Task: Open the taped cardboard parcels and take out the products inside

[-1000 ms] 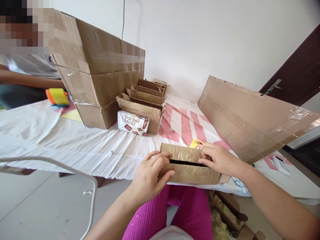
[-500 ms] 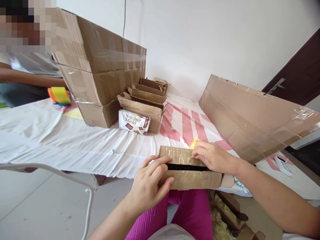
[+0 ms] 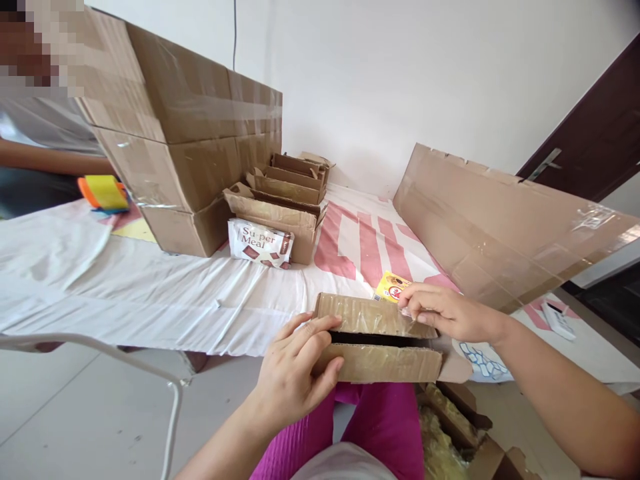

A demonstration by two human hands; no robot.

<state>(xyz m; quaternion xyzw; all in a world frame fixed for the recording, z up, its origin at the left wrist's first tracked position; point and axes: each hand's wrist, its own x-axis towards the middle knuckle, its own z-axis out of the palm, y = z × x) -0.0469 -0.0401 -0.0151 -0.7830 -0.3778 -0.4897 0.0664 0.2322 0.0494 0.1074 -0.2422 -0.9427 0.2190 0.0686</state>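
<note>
Wearer's magenta pants (image 3: 305,437) at the bottom, torn-open cardboard boxes (image 3: 453,417) on the floor just right of them. Small brown box (image 3: 385,363) lies at the near table edge, right in front of the wearer, dark slit open along its top. Left hand (image 3: 295,370) holds the box's left end, thumb on the near side, fingers spread over the far flap. Right hand (image 3: 433,310) at the far flap's right end, fingers bunched narrow; can't tell if they grip anything. Yellow packet (image 3: 389,285) just behind the box, partly hidden by that hand. White cloth (image 3: 195,300) with pink print covers the table. White "Su per Meal" pouch (image 3: 260,245) leans on the front of a row of open boxes (image 3: 285,215). Taped stack of cartons (image 3: 200,173) left of the row; orange-yellow tape dispenser (image 3: 104,193) beside it, near another person's arm (image 3: 55,158). Cardboard panel (image 3: 493,227) stands at right. Dark door (image 3: 595,117) and white wall (image 3: 370,73) farthest.
</note>
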